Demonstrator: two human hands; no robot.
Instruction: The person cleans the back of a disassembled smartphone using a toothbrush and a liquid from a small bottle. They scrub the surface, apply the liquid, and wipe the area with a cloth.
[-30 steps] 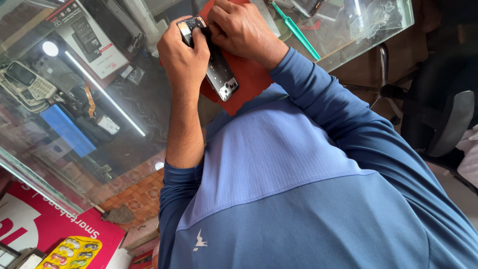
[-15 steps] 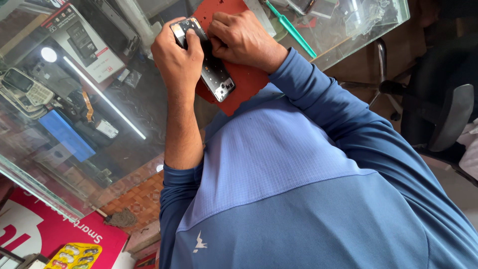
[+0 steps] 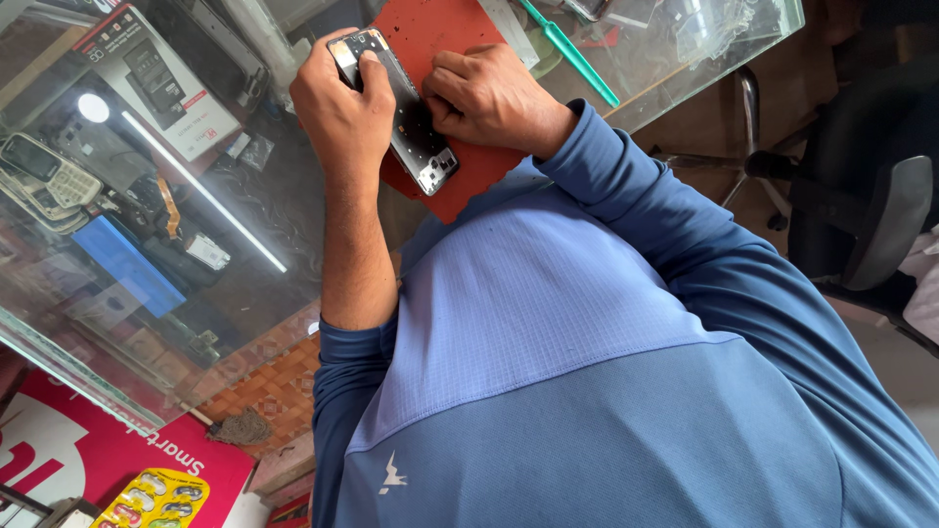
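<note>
An opened phone (image 3: 411, 127) with its back off and dark insides showing lies tilted on a red work mat (image 3: 460, 186) on the glass counter. My left hand (image 3: 337, 103) grips the phone's upper end, thumb on its top edge. My right hand (image 3: 494, 98) sits just right of the phone on the mat, its curled fingertips pressing on the phone's middle. I cannot tell whether the right fingers hold a small tool. My blue shirt fills the lower right of the view.
A green plastic pry tool (image 3: 567, 49) lies on the glass beyond the mat. Under the glass counter (image 3: 245, 244) are a printed box (image 3: 156, 78), old keypad phones (image 3: 39, 181) and a blue pack (image 3: 127, 264). A black office chair (image 3: 861, 196) stands at the right.
My right hand has slid off the phone's top to its right side, so more of the open phone shows. The left hand keeps its grip.
</note>
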